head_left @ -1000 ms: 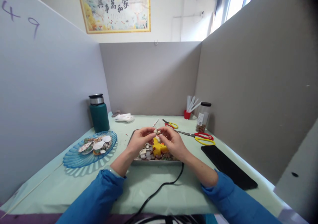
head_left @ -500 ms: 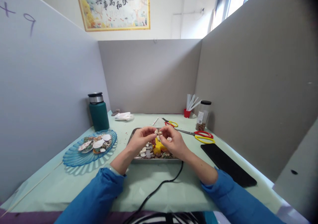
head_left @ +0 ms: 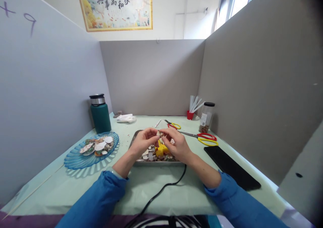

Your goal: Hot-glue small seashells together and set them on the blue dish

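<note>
- Grey partitions [head_left: 151, 76] wall in a pale green bench [head_left: 194, 199] that fills the lower half of the frame.
- The small shell piece [head_left: 159, 133], pale and partly hidden, is near the frame's centre, raised above the tray.
- Its long axis is too small and covered to read.
- Neither hand is nearer: the left hand [head_left: 144, 141] meets it from the left of the frame, the right hand [head_left: 176, 143] from the right, fingertips nearly together.
- Both hands pinch it between thumb and fingers; how firmly, I cannot tell.
- Just below it in the frame, between the wrists, a yellow tool [head_left: 161, 150] lies among loose shells [head_left: 146, 155] in the metal tray [head_left: 158, 164].
- A black cord [head_left: 164, 188] runs from the tray's near right corner toward the bottom edge.
- Farther out, the blue plate [head_left: 72, 161] of shells sits at lower left, well apart from the left hand.
- Right of centre, beyond the right hand, lie large scissors [head_left: 207, 142] and a black slab [head_left: 232, 167].
</note>
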A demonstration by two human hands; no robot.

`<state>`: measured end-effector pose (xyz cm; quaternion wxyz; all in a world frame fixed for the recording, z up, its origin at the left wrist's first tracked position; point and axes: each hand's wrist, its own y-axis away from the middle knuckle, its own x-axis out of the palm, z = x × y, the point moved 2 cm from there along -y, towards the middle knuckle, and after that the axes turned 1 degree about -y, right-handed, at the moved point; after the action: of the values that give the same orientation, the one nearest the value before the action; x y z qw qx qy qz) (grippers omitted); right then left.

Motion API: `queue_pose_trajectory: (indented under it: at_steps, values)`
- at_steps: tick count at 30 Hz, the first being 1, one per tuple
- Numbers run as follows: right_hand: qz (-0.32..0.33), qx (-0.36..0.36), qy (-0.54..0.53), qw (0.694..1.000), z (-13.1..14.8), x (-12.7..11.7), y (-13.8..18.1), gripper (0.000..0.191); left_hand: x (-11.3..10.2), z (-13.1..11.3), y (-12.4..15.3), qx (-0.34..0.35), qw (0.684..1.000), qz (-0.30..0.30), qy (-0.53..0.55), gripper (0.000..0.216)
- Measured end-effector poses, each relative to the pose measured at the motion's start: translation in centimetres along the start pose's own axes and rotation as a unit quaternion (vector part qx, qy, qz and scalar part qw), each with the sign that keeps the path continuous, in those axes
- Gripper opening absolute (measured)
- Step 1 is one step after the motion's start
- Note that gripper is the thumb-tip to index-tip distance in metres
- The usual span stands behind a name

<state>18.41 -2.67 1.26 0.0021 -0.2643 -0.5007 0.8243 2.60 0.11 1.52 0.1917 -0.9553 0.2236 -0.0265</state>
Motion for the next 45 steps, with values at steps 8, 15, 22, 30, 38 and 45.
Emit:
queue_pose_trajectory:
  at_steps: [8, 15, 22, 30, 38, 45]
  values:
    - [-0.007, 0.003, -0.008, 1.000, 0.11, -0.10, -0.06, 0.025, 0.16, 0.36, -0.08, -0.021, 1.000, -0.001, 0.023, 0.029]
    - [-0.008, 0.018, -0.025, 1.000, 0.00, -0.01, -0.09, 0.021, 0.11, 0.38, -0.07, -0.016, 1.000, -0.003, 0.022, 0.029]
    - [-0.009, 0.031, -0.023, 0.999, -0.09, -0.08, -0.08, 0.023, -0.02, 0.44, -0.11, -0.014, 1.000, 0.004, 0.017, 0.037]
    - [0.000, 0.027, -0.022, 0.999, -0.17, 0.11, 0.04, 0.026, -0.13, 0.27, -0.14, -0.018, 0.999, -0.031, -0.019, 0.033]
    - [0.009, 0.025, -0.016, 1.000, -0.35, 0.14, 0.10, 0.022, -0.19, 0.28, -0.09, -0.013, 1.000, -0.025, -0.010, 0.030]
    - [0.008, 0.018, 0.008, 1.000, -0.17, 0.09, 0.17, 0.022, -0.08, 0.09, -0.07, -0.020, 1.000, -0.022, -0.008, 0.033]
